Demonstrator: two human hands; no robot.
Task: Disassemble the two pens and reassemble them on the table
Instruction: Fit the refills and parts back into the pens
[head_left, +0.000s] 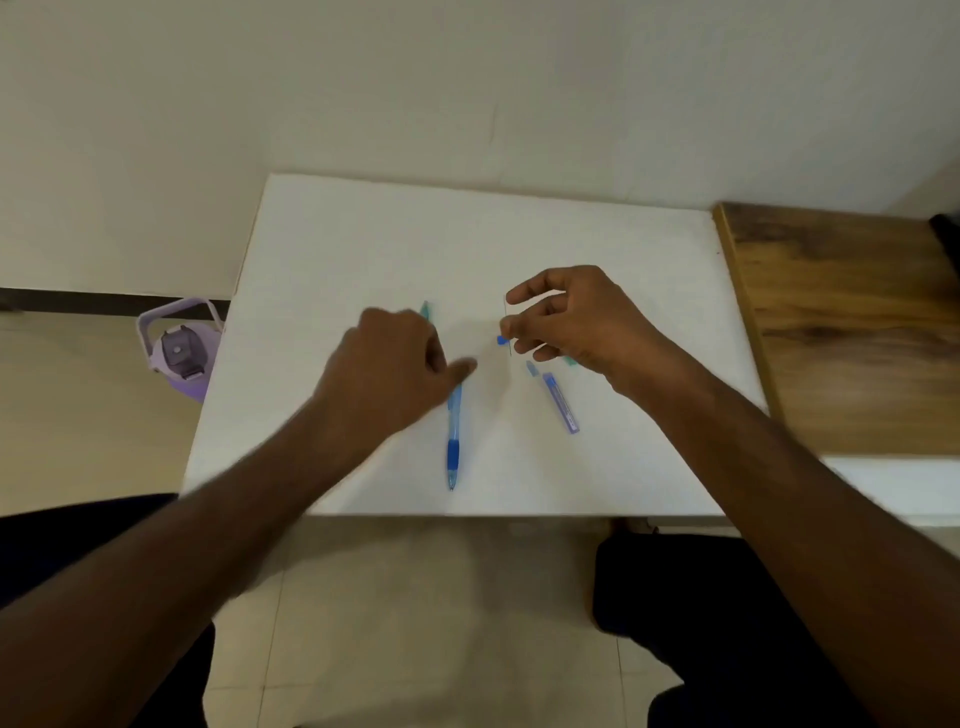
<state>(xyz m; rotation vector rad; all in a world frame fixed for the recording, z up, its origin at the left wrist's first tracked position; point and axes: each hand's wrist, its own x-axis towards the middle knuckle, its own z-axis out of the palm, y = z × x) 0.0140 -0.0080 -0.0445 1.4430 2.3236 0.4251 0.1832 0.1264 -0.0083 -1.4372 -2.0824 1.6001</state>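
Note:
A blue pen with a dark blue grip lies on the white table, tip toward me. My left hand hovers over its upper end, fingers curled and thumb out, hiding most of a teal pen behind it. My right hand pinches a small blue piece with a thin rod rising from it. A blue pen barrel section and a small pale blue piece lie below that hand. A teal bit peeks out from under the right wrist.
A wooden surface adjoins the white table on the right. A purple water bottle stands on the floor at the table's left edge. My knees in dark trousers are below the table's near edge.

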